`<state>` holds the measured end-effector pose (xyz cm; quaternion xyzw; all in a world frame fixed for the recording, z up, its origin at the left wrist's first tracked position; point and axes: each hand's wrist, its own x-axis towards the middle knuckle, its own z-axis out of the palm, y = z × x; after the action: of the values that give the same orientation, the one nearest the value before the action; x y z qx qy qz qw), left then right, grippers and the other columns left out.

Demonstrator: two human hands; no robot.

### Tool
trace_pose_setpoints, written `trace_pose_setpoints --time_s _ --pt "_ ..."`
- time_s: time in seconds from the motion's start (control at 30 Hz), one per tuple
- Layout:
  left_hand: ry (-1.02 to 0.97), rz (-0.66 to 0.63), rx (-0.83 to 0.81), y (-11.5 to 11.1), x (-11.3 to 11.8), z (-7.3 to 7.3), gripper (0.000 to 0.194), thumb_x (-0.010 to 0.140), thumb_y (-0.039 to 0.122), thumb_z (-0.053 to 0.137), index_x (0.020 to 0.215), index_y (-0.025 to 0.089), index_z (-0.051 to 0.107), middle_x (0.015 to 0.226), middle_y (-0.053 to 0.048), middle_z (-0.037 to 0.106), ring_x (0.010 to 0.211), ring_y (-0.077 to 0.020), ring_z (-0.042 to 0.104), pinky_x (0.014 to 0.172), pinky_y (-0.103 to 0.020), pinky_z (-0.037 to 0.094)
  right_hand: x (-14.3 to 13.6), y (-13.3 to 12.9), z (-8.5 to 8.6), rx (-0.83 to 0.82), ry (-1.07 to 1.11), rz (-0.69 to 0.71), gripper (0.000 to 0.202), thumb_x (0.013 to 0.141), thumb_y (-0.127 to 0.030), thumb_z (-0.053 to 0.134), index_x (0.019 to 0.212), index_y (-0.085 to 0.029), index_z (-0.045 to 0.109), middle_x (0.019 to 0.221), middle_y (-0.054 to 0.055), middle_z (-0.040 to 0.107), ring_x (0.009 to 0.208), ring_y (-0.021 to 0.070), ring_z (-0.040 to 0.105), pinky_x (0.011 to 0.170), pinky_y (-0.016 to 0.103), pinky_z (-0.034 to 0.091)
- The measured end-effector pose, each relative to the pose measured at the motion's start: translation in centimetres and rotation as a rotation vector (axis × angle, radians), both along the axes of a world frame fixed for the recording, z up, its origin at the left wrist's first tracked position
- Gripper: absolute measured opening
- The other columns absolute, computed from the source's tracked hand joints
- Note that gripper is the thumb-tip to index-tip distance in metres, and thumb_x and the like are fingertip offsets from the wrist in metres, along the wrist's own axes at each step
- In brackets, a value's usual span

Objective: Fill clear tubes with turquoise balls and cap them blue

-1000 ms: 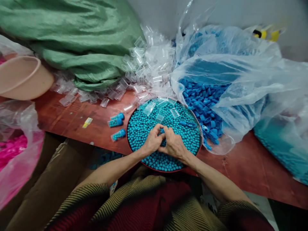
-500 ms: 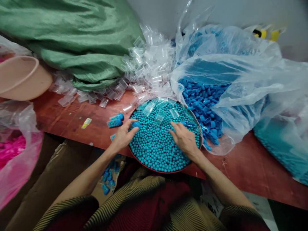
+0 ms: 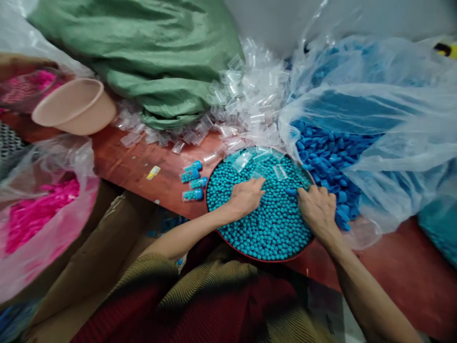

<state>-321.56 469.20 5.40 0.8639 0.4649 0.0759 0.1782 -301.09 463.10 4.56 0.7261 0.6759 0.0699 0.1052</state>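
Observation:
A round red-rimmed tray (image 3: pixel 246 256) full of small turquoise beads (image 3: pixel 264 228) lies before me, with several clear plastic tubes on the beads. Over its middle, my left hand (image 3: pixel 246 197) is closed, fingertips pinched at a clear tube (image 3: pixel 257 175) that they partly hide. My right hand (image 3: pixel 317 206) is at the tray's right side, fingers curled, with a blue cap (image 3: pixel 292 192) sticking out from the thumb and forefinger. Left of the tray, several bead-filled tubes with blue caps (image 3: pixel 193 195) lie on the red table (image 3: pixel 121 166).
Loose clear tubes (image 3: pixel 250 102) are heaped behind the tray, beside a green sack (image 3: pixel 160 62). A plastic bag of blue caps (image 3: pixel 324 147) stands at right. At left are a beige tub (image 3: pixel 82 114) and a bag of pink pieces (image 3: pixel 46 205).
My left hand has left a blue-capped tube with the others at the tray's left and moved right over the beads. My right hand has shifted to the right rim and closed. The view has turned left.

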Motion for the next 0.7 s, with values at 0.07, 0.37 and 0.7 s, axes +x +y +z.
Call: trace_pose_setpoints --time_s 0.07,0.37,0.7 --pt "0.033 -0.048 -0.063 0.8 2.1 -0.6 0.036 0.089 0.032 0.044 0.123 0.019 0.048 0.102 -0.008 0.065 0.086 -0.0218 0.062 0.071 -0.032 0.046 0.1 -0.5 0.1 -0.033 -0.023 0.038 0.025 0.089 -0.029 0.044 0.093 -0.018 0.065 0.086 0.015 0.061 0.082 0.0294 0.055 0.061 0.035 0.033" --pt "0.105 0.002 -0.090 1.9 3.7 -1.2 0.026 0.087 0.030 0.045 0.109 0.020 0.056 0.101 -0.010 0.059 0.084 -0.0251 0.060 0.068 -0.033 0.044 0.8 -1.5 -0.2 -0.067 -0.041 0.145 0.023 0.088 -0.017 0.044 0.102 -0.018 0.063 0.082 0.012 0.063 0.077 0.0258 0.055 0.059 0.033 0.028" --pt "0.050 -0.078 -0.035 1.9 3.5 -1.5 0.026 0.082 0.031 0.057 0.106 0.022 0.054 0.104 -0.007 0.052 0.090 -0.0227 0.055 0.074 -0.033 0.046 1.0 0.4 0.0 -0.063 0.147 0.212 0.018 0.085 -0.018 0.044 0.088 -0.015 0.062 0.084 0.011 0.060 0.080 0.0231 0.053 0.066 0.031 0.033"
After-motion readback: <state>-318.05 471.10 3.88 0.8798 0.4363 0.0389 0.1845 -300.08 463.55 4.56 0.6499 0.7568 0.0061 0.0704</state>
